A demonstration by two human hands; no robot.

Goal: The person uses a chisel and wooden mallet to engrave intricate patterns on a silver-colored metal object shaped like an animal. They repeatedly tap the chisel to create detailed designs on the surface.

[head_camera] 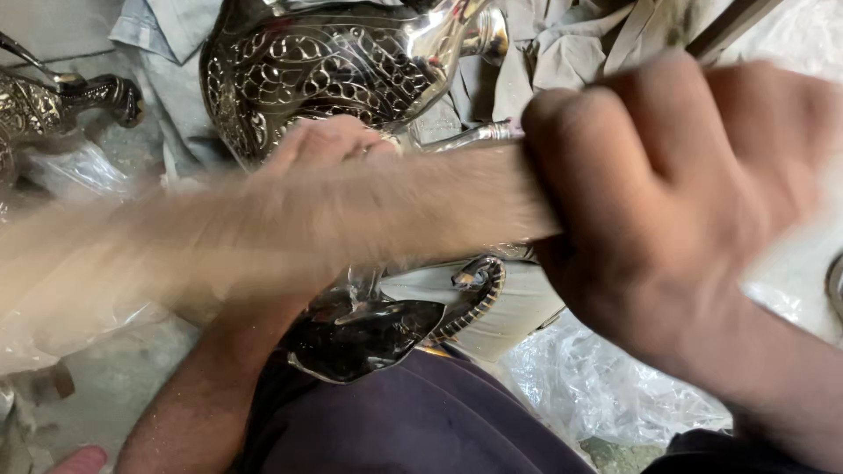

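- Right hand point(676, 202) fisted round a blurred tan brush point(290, 219), sweeping across a crowded lap, little free space.
- Left hand point(329, 145) steadies the engraved, mirror-bright silver metal vessel point(325, 70) (grip hidden; clear plastic wrap point(597, 386) beneath).

Single head view, steep downward, very close.
Camera looks down onto the lap; the right hand point(676, 202) fills the frame's right half, the left hand point(329, 145) and the vessel point(334, 70) lie just beyond its grip.
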